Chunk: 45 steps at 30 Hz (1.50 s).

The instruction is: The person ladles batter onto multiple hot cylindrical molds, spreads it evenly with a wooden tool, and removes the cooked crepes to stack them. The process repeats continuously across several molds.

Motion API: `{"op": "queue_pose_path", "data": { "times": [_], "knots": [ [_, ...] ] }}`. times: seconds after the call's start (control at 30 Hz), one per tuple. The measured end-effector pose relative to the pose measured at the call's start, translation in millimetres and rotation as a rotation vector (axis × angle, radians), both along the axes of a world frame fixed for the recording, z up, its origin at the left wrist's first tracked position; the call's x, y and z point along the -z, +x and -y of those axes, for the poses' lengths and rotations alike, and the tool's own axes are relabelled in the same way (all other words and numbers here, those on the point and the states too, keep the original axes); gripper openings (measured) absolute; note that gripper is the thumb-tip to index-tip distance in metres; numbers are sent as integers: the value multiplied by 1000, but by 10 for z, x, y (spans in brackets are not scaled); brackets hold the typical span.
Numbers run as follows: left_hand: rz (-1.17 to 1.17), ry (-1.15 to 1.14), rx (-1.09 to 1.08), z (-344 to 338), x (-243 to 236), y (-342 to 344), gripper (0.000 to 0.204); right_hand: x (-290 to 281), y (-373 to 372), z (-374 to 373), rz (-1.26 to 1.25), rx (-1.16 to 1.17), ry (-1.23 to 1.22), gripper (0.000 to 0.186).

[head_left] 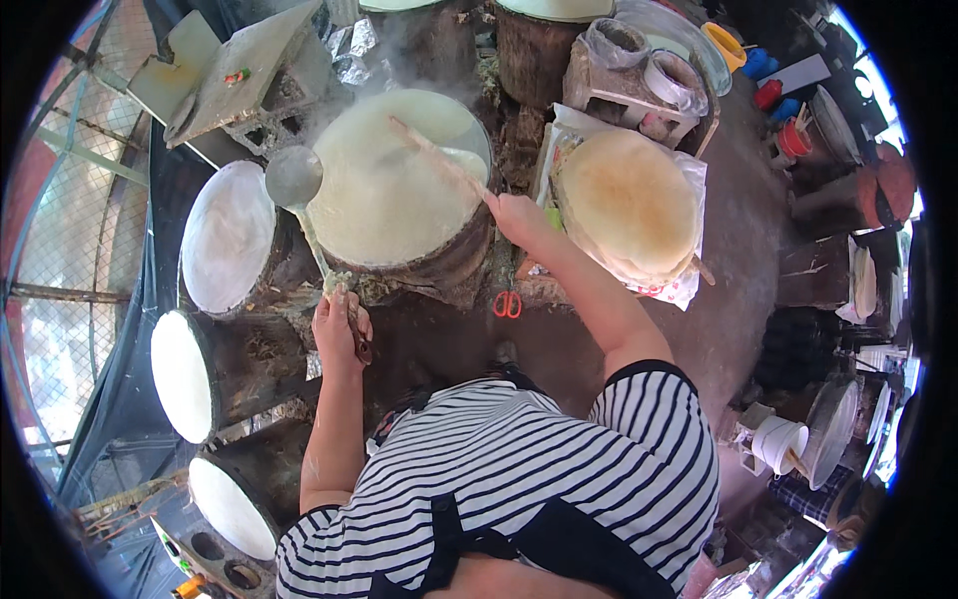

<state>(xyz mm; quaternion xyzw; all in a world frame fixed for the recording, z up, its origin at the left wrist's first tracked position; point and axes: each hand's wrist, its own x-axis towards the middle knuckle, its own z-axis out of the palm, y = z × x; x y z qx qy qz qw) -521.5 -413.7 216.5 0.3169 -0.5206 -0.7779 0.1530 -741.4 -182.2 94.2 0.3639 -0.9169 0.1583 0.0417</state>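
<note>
In front of me is a large round vat [384,268] with a pale, creamy surface and steam above it. My right hand [514,218] grips a long, thin wooden stick [439,155], which reaches across the far right of the vat. Beside the stick the surface looks darker, with a pale fold at its edge. My left hand [341,321] is closed around the handle of a ladle [294,178]. The ladle's round metal bowl is raised at the vat's left rim. Right of the vat lies a stack of round, thin tan sheets [629,195] on white printed plastic.
Several white-topped round vats [230,238] line the left side, beside wire mesh and dark tarp. Orange-handled scissors [507,304] hang below the vat's right side. Concrete blocks [264,75] stand far left; bowls [674,80] sit on another block at far right.
</note>
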Motion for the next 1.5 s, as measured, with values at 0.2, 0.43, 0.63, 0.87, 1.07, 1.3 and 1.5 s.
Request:
{"op": "queue_pose_path", "data": {
  "times": [0.2, 0.43, 0.63, 0.87, 1.07, 1.3, 1.5],
  "knots": [
    [-8, 13, -9, 205, 70, 20, 15, -80, 228, -384, 215, -103, 180, 32],
    [-48, 32, 1, 216, 172, -155, 17, 201, -1368, 194, 15, 72, 157, 33],
    [42, 28, -28, 134, 163, -68, 18, -155, -182, 245, 296, 364, -167, 35],
    [-35, 47, 50, 105, 260, -127, 18, -467, 299, 116, 402, 437, -227, 49],
    [-9, 60, 74, 99, 221, -119, 17, -384, 429, 276, 344, 368, -133, 50],
    [-22, 80, 112, 158, 289, -77, 16, -144, 557, 485, 312, 372, -66, 51],
    [-34, 129, 93, 289, 284, -19, 17, -408, 738, 453, 343, 461, -95, 52]
  ]
}}
